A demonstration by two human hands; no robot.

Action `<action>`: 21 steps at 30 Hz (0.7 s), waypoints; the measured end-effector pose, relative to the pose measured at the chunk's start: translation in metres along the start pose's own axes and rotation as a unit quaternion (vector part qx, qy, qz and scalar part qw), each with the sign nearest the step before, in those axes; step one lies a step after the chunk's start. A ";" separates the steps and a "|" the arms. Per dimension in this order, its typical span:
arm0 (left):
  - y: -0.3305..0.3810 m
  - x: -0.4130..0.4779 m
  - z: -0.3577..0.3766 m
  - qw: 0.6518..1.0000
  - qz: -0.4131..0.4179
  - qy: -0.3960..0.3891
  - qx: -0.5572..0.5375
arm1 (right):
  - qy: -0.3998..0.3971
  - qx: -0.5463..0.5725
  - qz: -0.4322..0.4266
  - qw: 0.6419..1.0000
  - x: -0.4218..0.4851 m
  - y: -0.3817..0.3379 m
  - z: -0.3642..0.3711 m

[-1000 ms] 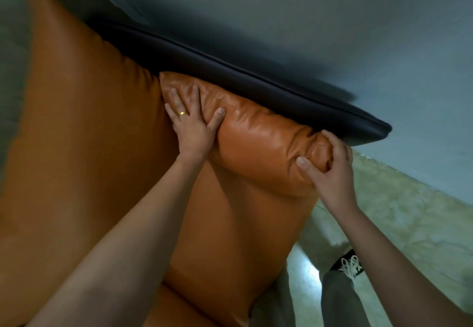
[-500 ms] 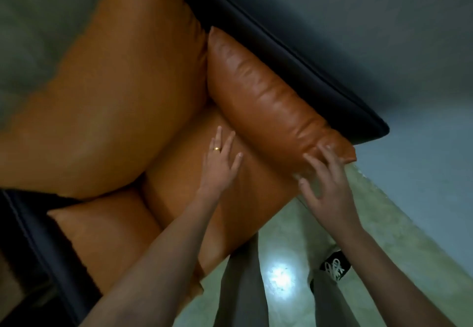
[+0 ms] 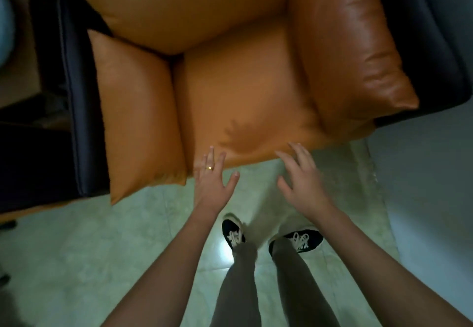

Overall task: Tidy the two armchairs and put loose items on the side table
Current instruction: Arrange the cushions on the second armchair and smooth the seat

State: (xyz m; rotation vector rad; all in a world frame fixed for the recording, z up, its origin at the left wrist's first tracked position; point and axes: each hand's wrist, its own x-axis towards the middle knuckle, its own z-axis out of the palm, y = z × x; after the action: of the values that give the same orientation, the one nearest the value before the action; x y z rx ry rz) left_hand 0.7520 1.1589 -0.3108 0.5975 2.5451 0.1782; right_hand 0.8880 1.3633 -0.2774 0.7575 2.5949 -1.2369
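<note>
Armchair point(image 3: 243, 83): orange leather in a dark frame, fills the upper half of the frame, seen from straight above. The seat cushion point(image 3: 245, 101) is bare. The arm cushion point(image 3: 353, 52) at upper right lies flat along the frame.

Change from 0.5 s ago: the right hand point(image 3: 302, 180) is off that cushion's end, and the left hand point(image 3: 213, 183) is off the seat. Both are now at the seat's front edge, centre frame, fingers spread, holding nothing. Cannot tell whether the fingertips touch the leather.

There is a ring point(image 3: 209, 168) on the left hand. Below are a green tiled floor point(image 3: 89, 244) and dark shoes point(image 3: 234, 234).
</note>
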 end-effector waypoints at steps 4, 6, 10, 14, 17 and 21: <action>-0.042 -0.036 0.022 0.997 -0.070 0.020 -0.032 | -0.038 -0.020 -0.019 0.999 -0.007 -0.011 0.049; -0.058 -0.048 0.035 0.995 -0.077 0.031 -0.050 | -0.043 -0.028 -0.030 0.998 -0.010 -0.013 0.073; -0.084 -0.051 0.058 0.993 -0.060 0.051 -0.087 | -0.039 -0.063 -0.068 0.995 -0.002 -0.021 0.117; -0.101 -0.026 0.078 0.983 -0.005 0.110 -0.148 | -0.023 -0.093 -0.105 0.990 0.034 -0.020 0.162; -0.109 0.013 0.085 0.965 0.076 0.165 -0.191 | 0.009 -0.117 -0.145 0.982 0.078 -0.015 0.194; -0.127 0.068 0.100 0.958 0.100 0.230 -0.135 | 0.043 -0.163 -0.180 0.969 0.140 -0.006 0.219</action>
State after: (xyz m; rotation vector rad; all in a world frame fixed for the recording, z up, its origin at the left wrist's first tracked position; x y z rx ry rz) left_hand 0.7025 1.0772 -0.4576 0.7757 2.8191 0.8094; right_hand 0.7515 1.2450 -0.4641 0.2934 2.9945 -0.8248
